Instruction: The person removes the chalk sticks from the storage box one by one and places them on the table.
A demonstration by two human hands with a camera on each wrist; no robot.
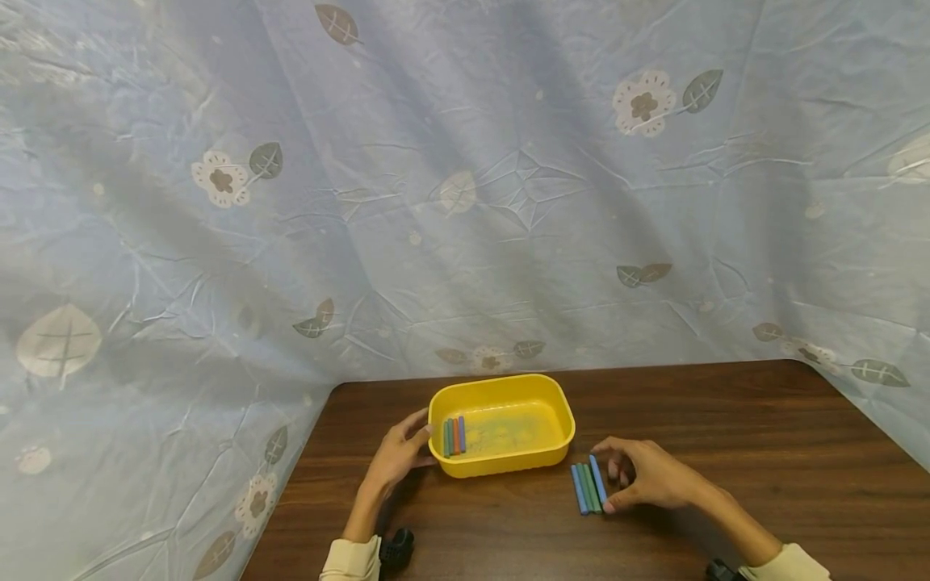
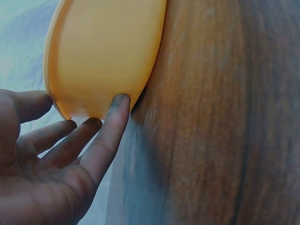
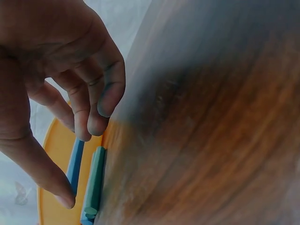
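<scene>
In the head view, my right hand (image 1: 650, 476) pinches a blue chalk stick (image 1: 598, 478) lengthwise between thumb and fingertips. The right wrist view shows this blue chalk (image 3: 75, 165) raised a little off the table. Just left of it, green chalk (image 1: 589, 489) and another blue chalk stick (image 1: 579, 490) lie side by side on the wood. My left hand (image 1: 395, 456) holds the left end of a yellow tray (image 1: 494, 466), thumb at the rim and fingers against the outer wall (image 2: 103, 56). Several chalk sticks, green, orange and purple (image 1: 462, 434) among them, stand in a row at the tray's left end.
Dark brown wood forms the tabletop (image 1: 726, 436), its back edge close behind the tray. A pale blue patterned curtain (image 1: 465, 266) hangs behind and to the left. Chalk dust marks the tray's floor (image 1: 512, 432).
</scene>
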